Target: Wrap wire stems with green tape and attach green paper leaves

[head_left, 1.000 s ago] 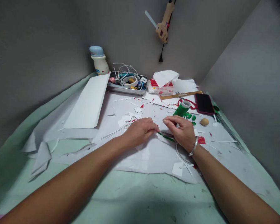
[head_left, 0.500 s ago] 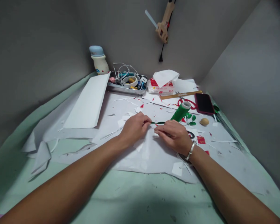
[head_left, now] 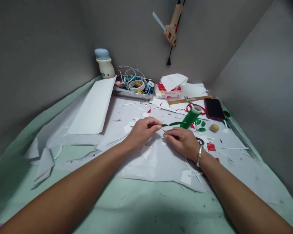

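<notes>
Between thumb and fingertips, my left hand (head_left: 145, 130) pinches one end of a thin green strip (head_left: 175, 123), which reaches right toward the green spool (head_left: 191, 117). My right hand (head_left: 182, 140), with a silver bracelet at the wrist, is closed just below the strip; whatever its fingertips hold is too small to make out. The spool leans behind my right hand. Small green leaves (head_left: 200, 125) on thin stems lie right of the spool, beside a tan, rounded object (head_left: 214, 127).
A metal tray (head_left: 136, 95) of cords and tape, a bottle (head_left: 105, 65), a tissue pack (head_left: 169, 91), red-handled scissors (head_left: 202, 110), a wooden ruler (head_left: 189, 99) and a phone (head_left: 214, 109) sit farther back. A glue gun (head_left: 172, 29) hangs above. Paper scraps cover the white sheets.
My left hand has moved slightly right and up with the green strip. More of the strip shows between the hands and the spool, and my right hand sits a little lower, apart from it.
</notes>
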### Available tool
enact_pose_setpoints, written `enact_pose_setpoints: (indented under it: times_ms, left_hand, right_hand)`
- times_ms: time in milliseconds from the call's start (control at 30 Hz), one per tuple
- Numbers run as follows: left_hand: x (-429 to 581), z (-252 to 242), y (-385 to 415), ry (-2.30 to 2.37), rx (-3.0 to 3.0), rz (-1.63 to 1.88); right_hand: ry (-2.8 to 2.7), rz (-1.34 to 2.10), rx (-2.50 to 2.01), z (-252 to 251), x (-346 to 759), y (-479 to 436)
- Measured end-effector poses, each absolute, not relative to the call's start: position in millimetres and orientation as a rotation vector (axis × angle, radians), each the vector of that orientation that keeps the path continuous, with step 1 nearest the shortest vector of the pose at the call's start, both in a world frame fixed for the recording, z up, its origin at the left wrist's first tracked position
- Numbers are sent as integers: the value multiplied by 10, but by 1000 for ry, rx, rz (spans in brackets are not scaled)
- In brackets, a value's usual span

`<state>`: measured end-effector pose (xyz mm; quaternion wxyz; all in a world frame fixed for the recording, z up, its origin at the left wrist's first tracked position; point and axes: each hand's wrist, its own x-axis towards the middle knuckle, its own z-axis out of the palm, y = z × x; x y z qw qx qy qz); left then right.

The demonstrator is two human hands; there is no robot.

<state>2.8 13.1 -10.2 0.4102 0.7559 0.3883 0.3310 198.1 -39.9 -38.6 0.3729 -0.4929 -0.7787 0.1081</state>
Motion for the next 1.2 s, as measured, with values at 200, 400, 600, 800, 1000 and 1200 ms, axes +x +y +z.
enact_pose_setpoints:
  times_ms: [200, 400, 600, 800, 1000, 1200]
  left_hand:
    - [34, -175, 116, 1157, 2205, 814]
    - [38, -193, 85, 799, 2516, 567]
    - [24, -100, 94, 768, 2045, 707]
    - [25, -138, 138, 1022, 1937, 865]
    - [31, -207, 120, 1140, 2373, 748]
    - [45, -178, 82, 690, 2454, 574]
  right_hand:
    - [-2187, 34, -1124, -304, 1916, -470]
    - [-1861, 150, -1236, -261, 1999, -430]
    - [-1715, 384, -1351, -351, 2062, -351]
    - [-2137, 204, -1224, -357, 1928, -443]
    - [-2138, 8, -1169, -275, 1908, -483]
    - [-1704, 289, -1303, -281, 2022, -393]
